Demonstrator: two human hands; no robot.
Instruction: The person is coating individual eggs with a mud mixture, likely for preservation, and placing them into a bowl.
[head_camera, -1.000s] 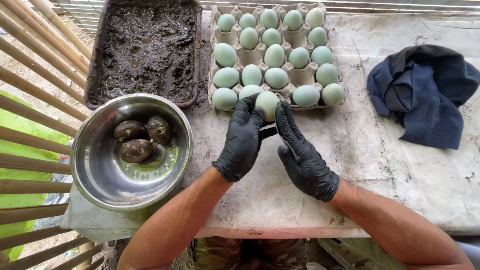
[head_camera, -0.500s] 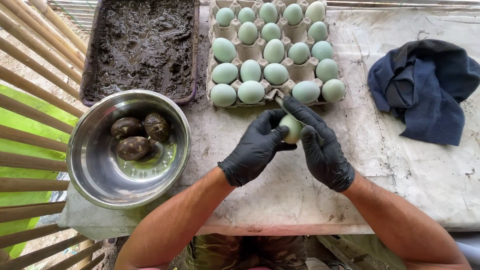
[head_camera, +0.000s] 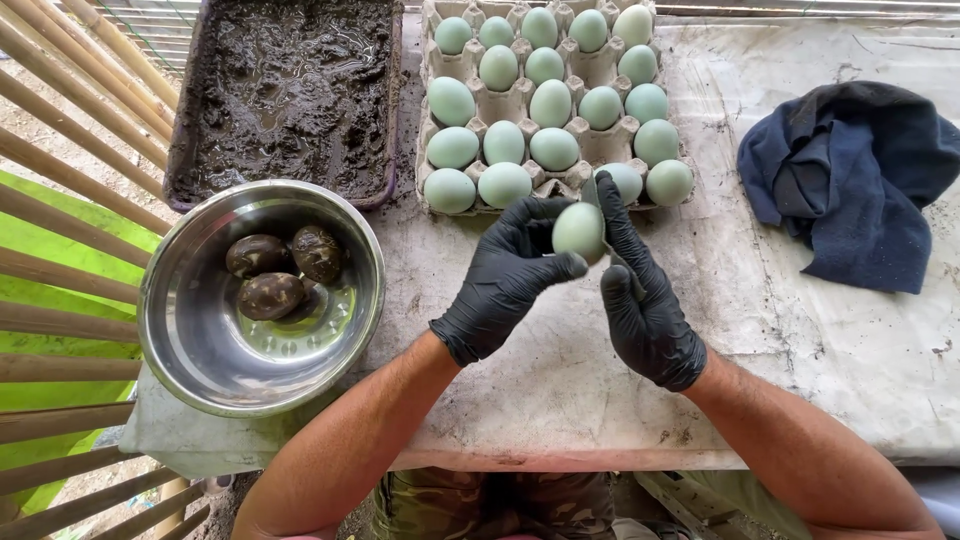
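A pale green egg (head_camera: 578, 230) is held between both my black-gloved hands just in front of the egg carton (head_camera: 436, 72). My left hand (head_camera: 505, 277) cups its left side with thumb and fingers. My right hand (head_camera: 640, 295) presses its right side, fingers pointing up. The grey carton holds several more pale green eggs (head_camera: 504, 142). At the left, a steel bowl (head_camera: 220, 370) contains three mud-coated dark eggs (head_camera: 272, 294).
A dark tray of wet black mud (head_camera: 285, 95) sits at the back left, beside the carton. A crumpled dark blue cloth (head_camera: 850, 180) lies at the right on the stained white table (head_camera: 820, 370). Bamboo slats (head_camera: 60, 190) run along the left edge.
Both hands lifted one egg out of the carton's front row and drew it toward me, away from the carton. The bowl, tray and cloth have stayed put.
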